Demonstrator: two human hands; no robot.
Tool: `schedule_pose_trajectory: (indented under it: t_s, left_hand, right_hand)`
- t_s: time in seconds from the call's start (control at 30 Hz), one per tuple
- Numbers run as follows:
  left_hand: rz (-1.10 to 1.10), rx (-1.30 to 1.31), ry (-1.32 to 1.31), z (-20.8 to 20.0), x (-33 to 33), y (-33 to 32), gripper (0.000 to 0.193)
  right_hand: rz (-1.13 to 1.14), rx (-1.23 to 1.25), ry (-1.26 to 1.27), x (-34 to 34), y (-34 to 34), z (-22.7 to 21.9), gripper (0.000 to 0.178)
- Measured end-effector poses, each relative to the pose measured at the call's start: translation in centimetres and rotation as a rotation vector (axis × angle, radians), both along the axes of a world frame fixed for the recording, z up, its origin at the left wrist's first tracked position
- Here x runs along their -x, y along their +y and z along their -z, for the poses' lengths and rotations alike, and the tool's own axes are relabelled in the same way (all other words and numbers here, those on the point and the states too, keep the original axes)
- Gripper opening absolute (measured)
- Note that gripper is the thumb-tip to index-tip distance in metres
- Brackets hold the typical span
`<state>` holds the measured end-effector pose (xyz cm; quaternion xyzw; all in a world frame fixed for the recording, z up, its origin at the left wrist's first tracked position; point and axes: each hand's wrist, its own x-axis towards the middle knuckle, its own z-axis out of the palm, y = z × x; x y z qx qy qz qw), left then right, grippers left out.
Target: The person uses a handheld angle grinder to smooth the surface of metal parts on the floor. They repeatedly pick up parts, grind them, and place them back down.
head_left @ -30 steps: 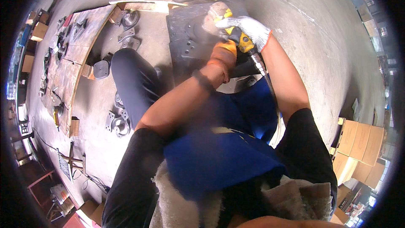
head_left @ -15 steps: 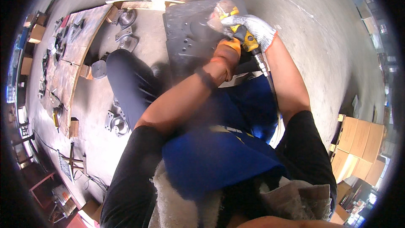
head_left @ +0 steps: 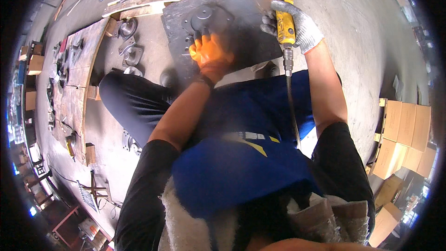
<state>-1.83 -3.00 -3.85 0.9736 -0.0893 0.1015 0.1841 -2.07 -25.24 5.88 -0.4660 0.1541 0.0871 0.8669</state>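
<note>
The air grinder (head_left: 286,27) shifts rightward, right hand (head_left: 304,25) clasping it; left hand (head_left: 212,52), grip unclear, should steady the flanged casting (head_left: 204,14).

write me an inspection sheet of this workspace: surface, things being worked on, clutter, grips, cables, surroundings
surface: dark slab, partly hazy in the picture
work things: round flanged part on the slab; yellow tool held right of it
clutter: loose parts on the floor, left of the slab; more on the left pallet and far pallet
left grip: orange glove, at the part's near edge; contact unclear
right grip: grey and white glove, wrapped around the tool
cables: hose runs from the tool's near end down past the right forearm
surroundings: cardboard boxes stacked at the right
</note>
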Motion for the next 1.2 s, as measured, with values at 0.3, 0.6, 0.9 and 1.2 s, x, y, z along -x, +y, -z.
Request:
schedule_pose_trajectory:
  t_s: [0.3,0.6,0.9,1.2]
  left_hand:
    - [0.222,-0.298,-0.029,0.4,-3.8,11.0,0.065]
    - [0.260,0.145,0.102,4.2,-0.5,9.9,0.028]
    - [0.939,0.971,0.332,3.2,4.8,-0.4,0.025]
    - [0.901,0.436,0.220,0.3,2.7,1.2,0.029]
  right_hand:
    - [-0.193,0.271,0.050,1.3,0.2,0.6,0.031]
    - [-0.250,0.398,0.230,4.5,2.4,1.2,0.029]
    - [-0.411,0.454,0.174,5.7,5.2,1.5,0.033]
    - [-0.458,0.547,0.243,1.4,6.8,2.4,0.041]
